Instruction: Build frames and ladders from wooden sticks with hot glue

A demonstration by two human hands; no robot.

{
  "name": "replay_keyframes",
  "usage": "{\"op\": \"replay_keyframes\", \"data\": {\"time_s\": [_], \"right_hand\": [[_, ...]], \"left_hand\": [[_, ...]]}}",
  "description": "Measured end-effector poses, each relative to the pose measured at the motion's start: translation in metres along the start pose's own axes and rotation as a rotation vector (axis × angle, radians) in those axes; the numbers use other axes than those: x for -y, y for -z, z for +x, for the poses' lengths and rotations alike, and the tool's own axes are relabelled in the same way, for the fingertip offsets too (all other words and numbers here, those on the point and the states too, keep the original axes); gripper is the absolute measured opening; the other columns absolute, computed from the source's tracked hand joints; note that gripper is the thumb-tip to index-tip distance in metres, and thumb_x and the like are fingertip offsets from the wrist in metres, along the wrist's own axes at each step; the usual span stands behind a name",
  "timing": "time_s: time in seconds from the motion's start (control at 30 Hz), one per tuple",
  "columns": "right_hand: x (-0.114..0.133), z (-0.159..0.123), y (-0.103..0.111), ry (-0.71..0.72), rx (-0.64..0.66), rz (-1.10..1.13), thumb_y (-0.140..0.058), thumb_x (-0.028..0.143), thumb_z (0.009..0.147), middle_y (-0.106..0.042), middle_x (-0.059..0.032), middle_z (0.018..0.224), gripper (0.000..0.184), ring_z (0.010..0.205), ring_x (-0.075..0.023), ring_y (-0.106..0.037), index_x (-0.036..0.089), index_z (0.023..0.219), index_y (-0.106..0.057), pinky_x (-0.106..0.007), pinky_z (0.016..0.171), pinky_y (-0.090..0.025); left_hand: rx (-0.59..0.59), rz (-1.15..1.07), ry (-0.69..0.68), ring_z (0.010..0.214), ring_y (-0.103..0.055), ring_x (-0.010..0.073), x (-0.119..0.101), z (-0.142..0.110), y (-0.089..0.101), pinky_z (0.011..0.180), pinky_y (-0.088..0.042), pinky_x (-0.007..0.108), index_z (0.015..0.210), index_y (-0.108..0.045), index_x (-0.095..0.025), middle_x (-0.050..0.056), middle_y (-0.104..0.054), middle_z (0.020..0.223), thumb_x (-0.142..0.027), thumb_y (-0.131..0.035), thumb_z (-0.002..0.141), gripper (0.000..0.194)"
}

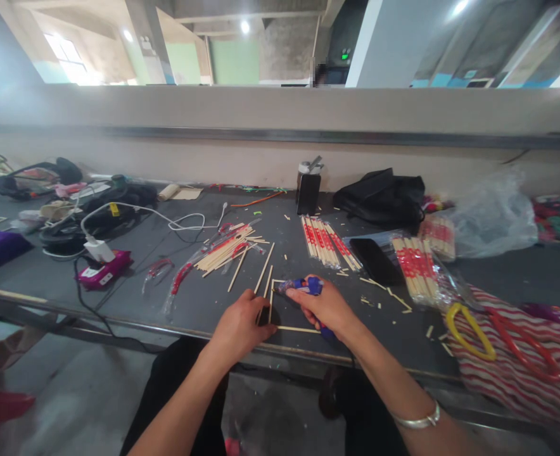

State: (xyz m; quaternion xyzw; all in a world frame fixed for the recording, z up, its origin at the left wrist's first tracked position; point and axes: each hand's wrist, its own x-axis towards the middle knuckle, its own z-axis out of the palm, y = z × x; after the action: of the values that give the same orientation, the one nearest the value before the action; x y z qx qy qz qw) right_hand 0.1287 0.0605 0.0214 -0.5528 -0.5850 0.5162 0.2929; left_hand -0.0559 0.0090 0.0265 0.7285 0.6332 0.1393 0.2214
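My right hand (325, 305) is wrapped round a blue hot glue gun (312, 286). The gun's nozzle points left and touches or hovers just over the corner of a small frame of thin wooden sticks (299, 329). At the frame's left side, my left hand (244, 322) has its thumb and fingers closed about the lower end of an upright wooden stick (271, 303); its fingertips are partly hidden. Loose wooden sticks (263, 269) lie just beyond this hand. Farther back is a fanned pile of chopsticks (227, 250) with torn red and clear wrappers.
Packs of wrapped chopsticks (322, 240), a black phone (376, 261) and a dark bottle (308, 189) stand or lie beyond my hands. Scissors with yellow and red handles (470, 332) rest on striped cloth at right. A purple power strip (103, 271) with cables is at left.
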Motion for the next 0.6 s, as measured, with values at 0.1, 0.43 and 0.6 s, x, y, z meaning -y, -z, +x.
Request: {"op": "replay_keyframes", "data": {"time_s": [0.1, 0.43, 0.6], "right_hand": [[0.000, -0.001, 0.000, 0.006, 0.001, 0.011, -0.064, 0.053, 0.070, -0.043, 0.0113, 0.037, 0.037, 0.030, -0.0070, -0.039, 0.023, 0.068, -0.042, -0.016, 0.027, -0.030], [0.002, -0.008, 0.000, 0.006, 0.018, 0.042, -0.065, 0.052, 0.069, -0.041, 0.0126, 0.037, 0.038, 0.028, -0.0062, -0.037, 0.023, 0.068, -0.040, -0.016, 0.027, -0.028], [0.005, -0.012, 0.000, 0.007, 0.033, 0.014, -0.064, 0.051, 0.069, -0.041, 0.0128, 0.037, 0.037, 0.027, -0.0060, -0.037, 0.023, 0.068, -0.040, -0.016, 0.027, -0.029]], "left_hand": [[-0.002, -0.002, 0.000, 0.072, -0.055, 0.0137, 0.000, 0.000, 0.001, 0.066, -0.040, 0.025, 0.103, -0.063, -0.022, 0.001, -0.051, 0.092, -0.032, -0.067, 0.071, 0.034], [-0.009, -0.003, -0.001, 0.075, -0.056, 0.0147, 0.000, 0.000, 0.000, 0.068, -0.041, 0.025, 0.100, -0.064, -0.021, 0.002, -0.052, 0.091, -0.031, -0.067, 0.071, 0.031], [-0.010, -0.011, -0.009, 0.074, -0.055, 0.0138, 0.002, 0.001, -0.001, 0.067, -0.040, 0.024, 0.099, -0.064, -0.022, 0.001, -0.051, 0.090, -0.031, -0.067, 0.071, 0.029]]}}
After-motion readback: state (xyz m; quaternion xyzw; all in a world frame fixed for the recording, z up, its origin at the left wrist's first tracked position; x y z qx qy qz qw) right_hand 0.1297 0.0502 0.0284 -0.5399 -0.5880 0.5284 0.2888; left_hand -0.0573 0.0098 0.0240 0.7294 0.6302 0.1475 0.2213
